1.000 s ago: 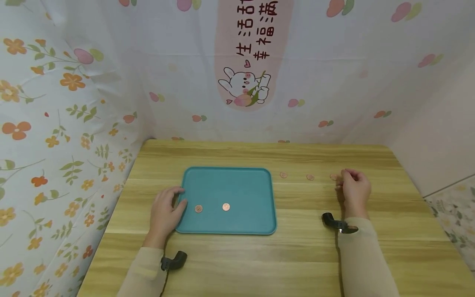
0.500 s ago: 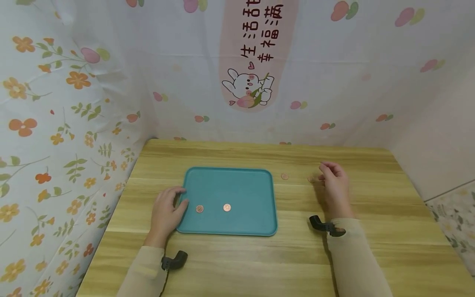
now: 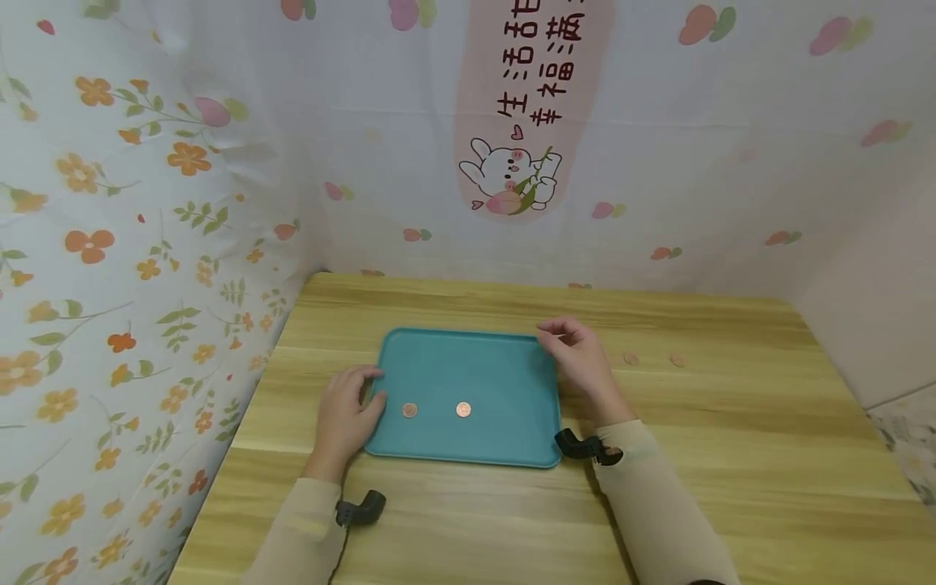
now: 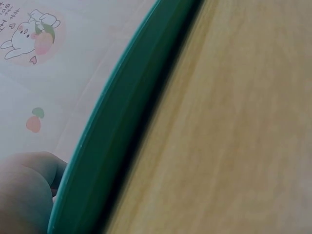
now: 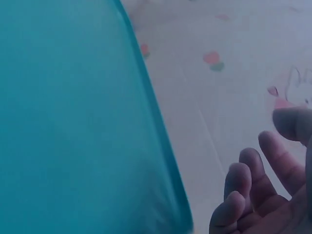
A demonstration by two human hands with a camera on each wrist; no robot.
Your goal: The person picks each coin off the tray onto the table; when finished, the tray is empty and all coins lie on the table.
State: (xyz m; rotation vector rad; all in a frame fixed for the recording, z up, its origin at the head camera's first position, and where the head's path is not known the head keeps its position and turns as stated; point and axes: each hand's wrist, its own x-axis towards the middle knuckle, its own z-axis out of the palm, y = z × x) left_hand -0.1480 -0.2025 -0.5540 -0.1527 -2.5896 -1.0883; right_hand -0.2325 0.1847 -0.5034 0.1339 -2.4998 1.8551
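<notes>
A blue-green rectangular tray (image 3: 504, 374) lies on the table with two copper-coloured coins (image 3: 463, 409) in its lower half. My left hand (image 3: 347, 418) holds the tray's left rim, its thumb and bent fingers at the edge; only part of that hand (image 4: 24, 195) shows beside the tray's side (image 4: 107, 117) in the left wrist view. Over the tray's upper right corner is my right hand (image 3: 581, 357), thumb and forefinger close together. In the right wrist view this hand's (image 5: 268, 190) fingers are bent, and no coin shows between them; one may be hidden.
On the table (image 3: 731, 455) right of the tray lie a copper coin (image 3: 630, 357) and another coin (image 3: 677, 359). A floral curtain (image 3: 168, 325) stands at the left, and a printed cloth (image 3: 409, 162) hangs along the back edge.
My right hand has moved left from beside the table coins to the tray's right corner, now covering where the nearest table coin lay. My left hand stays put. The whole view has shifted slightly.
</notes>
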